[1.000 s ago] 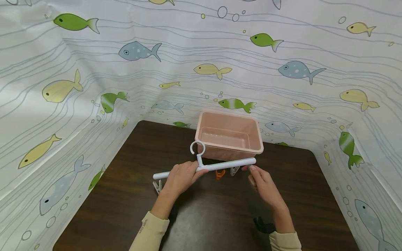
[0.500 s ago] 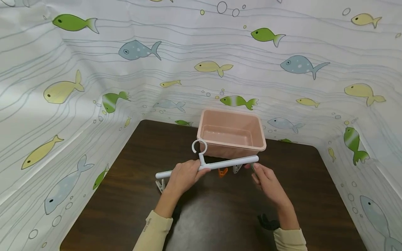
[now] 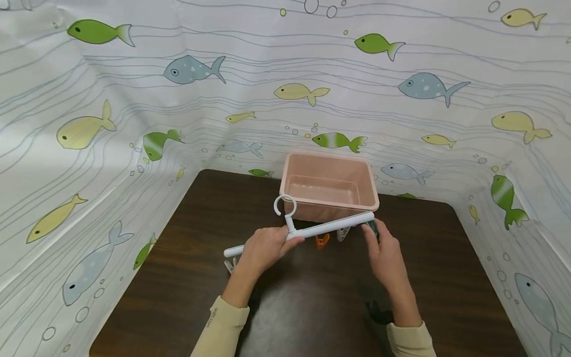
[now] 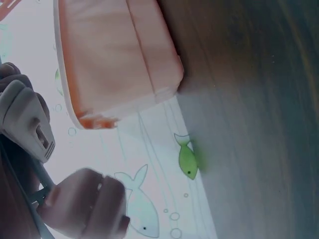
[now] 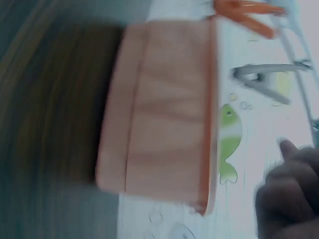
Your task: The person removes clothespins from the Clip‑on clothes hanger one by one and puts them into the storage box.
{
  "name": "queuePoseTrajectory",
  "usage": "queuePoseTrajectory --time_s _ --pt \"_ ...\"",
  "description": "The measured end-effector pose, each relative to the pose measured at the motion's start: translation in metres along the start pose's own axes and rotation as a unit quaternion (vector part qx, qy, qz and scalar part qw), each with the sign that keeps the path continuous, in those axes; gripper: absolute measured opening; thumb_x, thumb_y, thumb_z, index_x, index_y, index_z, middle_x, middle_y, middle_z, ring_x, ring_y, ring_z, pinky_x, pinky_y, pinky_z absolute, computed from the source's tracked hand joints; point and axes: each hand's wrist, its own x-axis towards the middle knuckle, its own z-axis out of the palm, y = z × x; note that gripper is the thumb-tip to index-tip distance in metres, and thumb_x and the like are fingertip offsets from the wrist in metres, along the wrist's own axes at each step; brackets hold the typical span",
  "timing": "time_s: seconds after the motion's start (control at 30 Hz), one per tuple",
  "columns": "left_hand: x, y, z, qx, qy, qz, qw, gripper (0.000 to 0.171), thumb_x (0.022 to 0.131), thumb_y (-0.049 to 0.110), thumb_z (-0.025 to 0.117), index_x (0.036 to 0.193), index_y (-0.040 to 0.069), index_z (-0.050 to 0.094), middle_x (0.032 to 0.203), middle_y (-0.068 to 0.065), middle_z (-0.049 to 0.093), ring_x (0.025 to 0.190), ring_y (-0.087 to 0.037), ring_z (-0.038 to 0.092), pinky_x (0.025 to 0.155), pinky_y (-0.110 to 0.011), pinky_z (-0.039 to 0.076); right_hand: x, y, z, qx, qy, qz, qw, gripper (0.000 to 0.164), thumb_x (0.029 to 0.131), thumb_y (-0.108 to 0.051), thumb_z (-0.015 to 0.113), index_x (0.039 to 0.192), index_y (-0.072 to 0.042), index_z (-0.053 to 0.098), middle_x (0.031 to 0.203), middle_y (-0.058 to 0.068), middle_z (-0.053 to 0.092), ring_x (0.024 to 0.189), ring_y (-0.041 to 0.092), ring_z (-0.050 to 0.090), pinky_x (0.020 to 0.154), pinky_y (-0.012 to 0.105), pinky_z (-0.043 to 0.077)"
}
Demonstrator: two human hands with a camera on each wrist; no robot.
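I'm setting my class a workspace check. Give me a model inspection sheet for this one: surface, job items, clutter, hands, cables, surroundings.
Surface: dark wood-grain table.
Job items: white hanger, raised; orange clip and grey clip beneath it; dark green item at its right end.
Clutter: black object by the right forearm, unclear; pink basin behind.
Hands: left hand grips hanger; right hand holds green item.
Cables: nothing seen.
Surroundings: fish-print sheeting.

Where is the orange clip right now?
In the head view, the orange clip shows just below the right half of the white hanger, immediately left of a gray clip, with the pink bin behind.
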Motion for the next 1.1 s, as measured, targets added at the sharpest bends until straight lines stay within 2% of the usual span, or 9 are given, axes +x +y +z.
queuePoseTrajectory --time_s 0.1,0.23,0.43,0.57,0.7,0.77,0.87,0.93,1.1 --pt "0.000 0.000 0.000 0.001 0.006 0.008 0.9999 0.045 0.102 0.058 0.067 0.084 0.019 0.053 0.063 0.009 0.038 0.052 -0.011 0.039 0.049 -0.029 0.033 0.003 0.004 -0.005 0.107 -0.066 0.007 0.992 0.045 0.118 -0.044 0.041 0.127 -0.005 0.061 0.070 0.003 0.039 0.052 0.018 0.032 0.049 0.035 0.036" --pt "-0.003 -0.001 0.000 -0.001 0.010 0.016 0.9998 0.044 0.100 0.057 0.069 0.084 0.019 0.053 0.064 0.010 0.039 0.053 -0.010 0.039 0.049 -0.029 0.033 0.005 0.010 -0.009 0.247 -0.167 0.021 0.954 0.047 0.119 -0.042 0.036 0.124 -0.001 0.060 0.064 0.001 0.033 0.048 0.019 0.026 0.044 0.041 0.026" --pt "-0.005 -0.001 0.001 0.007 0.014 0.018 0.9997 0.044 0.100 0.056 0.070 0.084 0.018 0.054 0.065 0.009 0.039 0.053 -0.010 0.038 0.049 -0.029 0.034 0.008 0.020 -0.012 0.384 -0.281 0.014 0.879 0.050 0.121 -0.038 0.024 0.131 -0.001 0.056 0.067 0.003 0.024 0.050 0.014 0.021 0.049 0.043 0.017" --pt "-0.007 -0.002 0.003 0.017 0.015 0.014 0.9996 0.045 0.099 0.056 0.072 0.083 0.018 0.054 0.065 0.009 0.039 0.053 -0.010 0.039 0.048 -0.030 0.036 0.009 0.023 -0.014 0.467 -0.342 0.015 0.815 0.052 0.121 -0.033 0.016 0.135 0.001 0.054 0.068 0.002 0.023 0.051 0.014 0.019 0.049 0.037 0.015" --pt "-0.008 -0.003 0.005 0.018 0.021 0.022 0.9994 0.044 0.098 0.054 0.074 0.082 0.018 0.054 0.064 0.009 0.041 0.053 -0.010 0.040 0.047 -0.030 0.036 0.009 0.027 -0.015 0.538 -0.377 0.039 0.753 0.055 0.121 -0.032 0.012 0.136 0.002 0.052 0.069 0.000 0.023 0.052 0.014 0.018 0.049 0.033 0.014" --pt "-0.008 -0.003 0.005 0.021 0.027 0.028 0.9990 0.044 0.098 0.054 0.074 0.083 0.018 0.054 0.064 0.009 0.043 0.053 -0.010 0.041 0.047 -0.030 0.037 0.008 0.029 -0.015 0.559 -0.386 0.048 0.732 0.056 0.120 -0.034 0.011 0.136 0.000 0.053 0.069 -0.001 0.023 0.053 0.013 0.017 0.050 0.031 0.015" --pt "-0.007 -0.003 0.005 0.032 0.036 0.034 0.9983 0.044 0.098 0.056 0.073 0.084 0.018 0.055 0.065 0.010 0.045 0.053 -0.009 0.043 0.048 -0.031 0.039 0.008 0.030 -0.015 0.576 -0.395 0.058 0.714 0.057 0.120 -0.036 0.011 0.136 -0.001 0.053 0.069 -0.001 0.023 0.053 0.013 0.016 0.050 0.029 0.015" --pt "-0.007 -0.003 0.005 0.032 0.041 0.041 0.9978 0.044 0.097 0.056 0.074 0.085 0.018 0.056 0.065 0.010 0.045 0.053 -0.010 0.043 0.048 -0.031 0.040 0.008 0.030 -0.017 0.576 -0.393 0.058 0.714 0.057 0.120 -0.035 0.011 0.138 -0.001 0.053 0.070 -0.001 0.022 0.053 0.014 0.016 0.051 0.030 0.016" --pt "-0.005 -0.001 0.005 0.019 0.042 0.050 0.9977 0.043 0.097 0.056 0.074 0.086 0.018 0.057 0.065 0.010 0.046 0.053 -0.009 0.044 0.048 -0.030 0.040 0.005 0.030 -0.021 0.532 -0.362 0.046 0.764 0.053 0.121 -0.029 0.014 0.141 -0.002 0.056 0.069 0.001 0.023 0.053 0.013 0.018 0.051 0.032 0.015"
